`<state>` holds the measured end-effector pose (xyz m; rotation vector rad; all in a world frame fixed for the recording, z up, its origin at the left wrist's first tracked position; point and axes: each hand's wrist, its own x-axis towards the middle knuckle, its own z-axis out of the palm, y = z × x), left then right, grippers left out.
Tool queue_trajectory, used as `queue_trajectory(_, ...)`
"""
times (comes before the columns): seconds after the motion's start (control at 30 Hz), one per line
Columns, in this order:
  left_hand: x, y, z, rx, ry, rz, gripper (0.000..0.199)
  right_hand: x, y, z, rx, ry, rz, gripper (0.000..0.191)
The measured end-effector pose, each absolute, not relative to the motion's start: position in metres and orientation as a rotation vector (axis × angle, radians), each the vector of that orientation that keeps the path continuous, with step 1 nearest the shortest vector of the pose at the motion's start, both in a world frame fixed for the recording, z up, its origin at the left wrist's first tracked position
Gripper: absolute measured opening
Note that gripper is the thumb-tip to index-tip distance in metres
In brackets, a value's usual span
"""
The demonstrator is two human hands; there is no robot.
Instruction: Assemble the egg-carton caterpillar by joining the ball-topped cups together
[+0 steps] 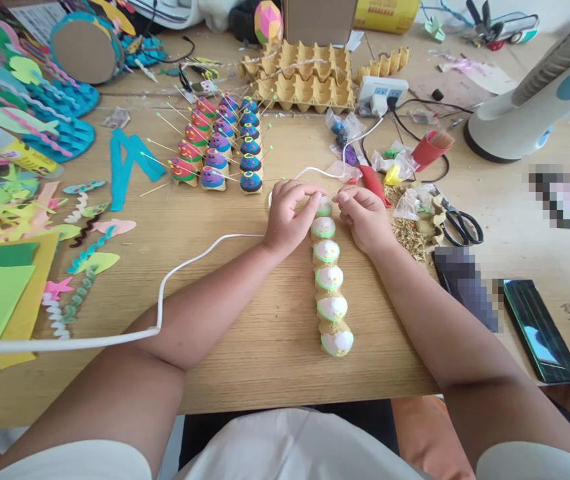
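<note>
A strip of egg-carton cups [332,309] lies lengthwise in front of me, its domes covered in white clay with green edges and small yellow bits. At its far end, my left hand [291,217] has its thumb and fingers closed against the last cup, which is partly hidden. My right hand [366,218] is just to the right of that cup, thumb and fingertips pinched together. Whatever is between those fingertips is too small to make out.
Decorated egg-cup rows [215,159] with thin sticks stand beyond my left hand. A white cable [179,263] crosses near my left forearm. Scissors [462,227], clay packets [407,167] and a phone [539,330] lie right; egg cartons [305,93] and a power strip [382,90] sit behind.
</note>
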<state>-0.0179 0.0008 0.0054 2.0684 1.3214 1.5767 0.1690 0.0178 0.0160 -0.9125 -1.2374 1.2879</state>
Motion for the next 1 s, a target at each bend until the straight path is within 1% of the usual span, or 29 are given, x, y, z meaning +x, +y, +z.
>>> queue_trajectory(0.1,-0.0176,0.0002,0.0057,2.054,1.323,1.587,0.032,0.1698,0.0183,0.0161,-0.933,-1.247,1.255,0.061)
queue_trajectory(0.23,-0.0171,-0.0007,0.0063,2.042,1.326,1.585,0.031,0.1706,0.0186,0.0165,-0.931,-1.265,1.245,0.057)
queue_trajectory(0.37,-0.0168,-0.001,0.0062,2.014,1.311,1.606,0.03,0.1714,0.0185,0.0161,-0.951,-1.255,1.225,0.063)
queue_trajectory(0.47,-0.0169,-0.0011,0.0059,2.011,1.304,1.605,0.029,0.172,0.0185,0.0157,-0.962,-1.255,1.244,0.062)
queue_trajectory(0.7,-0.0175,-0.0026,0.0077,2.065,1.324,1.544,0.032,0.1711,0.0171,0.0175,-0.982,-1.306,1.204,0.069)
queue_trajectory(0.9,-0.0173,-0.0031,0.0095,2.17,1.272,1.458,0.023,0.173,0.0162,0.016,-0.932,-1.454,1.139,0.063)
queue_trajectory(1.0,-0.0169,-0.0025,0.0095,2.176,1.304,1.399,0.022,0.1726,0.0156,0.017,-0.915,-1.51,1.114,0.065)
